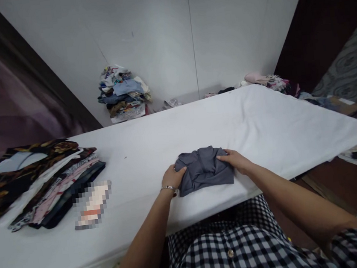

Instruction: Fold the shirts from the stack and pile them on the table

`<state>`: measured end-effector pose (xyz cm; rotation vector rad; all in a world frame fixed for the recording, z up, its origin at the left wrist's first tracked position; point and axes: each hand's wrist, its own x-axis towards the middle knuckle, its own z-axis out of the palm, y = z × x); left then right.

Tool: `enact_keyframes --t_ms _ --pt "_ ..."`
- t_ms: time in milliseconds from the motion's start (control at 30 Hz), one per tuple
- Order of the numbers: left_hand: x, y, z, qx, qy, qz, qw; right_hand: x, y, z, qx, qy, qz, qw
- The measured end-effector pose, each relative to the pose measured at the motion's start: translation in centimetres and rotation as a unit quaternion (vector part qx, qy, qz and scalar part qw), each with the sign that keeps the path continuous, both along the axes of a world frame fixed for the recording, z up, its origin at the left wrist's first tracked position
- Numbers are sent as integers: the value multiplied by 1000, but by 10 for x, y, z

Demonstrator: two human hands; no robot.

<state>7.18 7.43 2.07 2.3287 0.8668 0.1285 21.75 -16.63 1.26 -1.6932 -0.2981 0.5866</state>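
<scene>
A dark grey folded garment (206, 171) lies near the front edge of the white-covered table, its upper side gathered in creases. What kind of garment it is, I cannot tell. At its left edge, my left hand (173, 177) grips the cloth with the thumb on top and the fingers partly hidden; a bracelet circles that wrist. My right hand (235, 160) holds the upper right corner, thumb over the fabric and fingertips behind it.
A stack of folded clothes (58, 186) lies on the left of the white table cover (142, 155), beside a pixelated patch. Beyond the far edge rises a tall clothes pile (123, 90) against the wall. More clothes (269, 79) lie behind the right side.
</scene>
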Motion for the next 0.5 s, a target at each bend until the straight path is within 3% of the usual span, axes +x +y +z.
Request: enact_keyframes --t_ms 133,300,367,500 --pt "1 -4 -1 -87 -37 -1 996 -5 5 4 10 -16 16 1000" --pt "-2 -2 1 -133 -81 45 987 3 0 -8 -95 -129 -32 987" --pt "-1 1 1 -148 -82 70 983 4 1 -10 -76 -110 -24 991" --pt "-1 7 3 -185 -82 82 976 -3 10 0 -1 21 -24 999"
